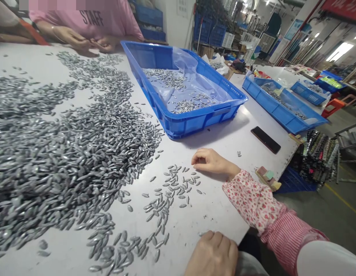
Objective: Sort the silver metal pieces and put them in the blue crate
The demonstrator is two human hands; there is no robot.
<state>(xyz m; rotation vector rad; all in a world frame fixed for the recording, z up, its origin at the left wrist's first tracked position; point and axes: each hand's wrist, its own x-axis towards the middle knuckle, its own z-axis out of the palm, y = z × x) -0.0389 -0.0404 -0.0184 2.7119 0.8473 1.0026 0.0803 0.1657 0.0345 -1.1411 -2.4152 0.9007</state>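
My left hand (214, 253) lies curled near the edge of the table (215, 201), contents hidden. Farther, my right hand (210, 160) is narrowed beside scattered silver-grey oval pieces (172, 180); I can't tell if it pinches one. They look light, hard, slippery: best gripped mid-length.

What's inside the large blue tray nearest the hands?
Grey, seed-shaped pieces lie in patches on the translucent plastic sheet inside the large blue tray. The near wall hides the strip just behind it, and whatever is under the pieces is covered.
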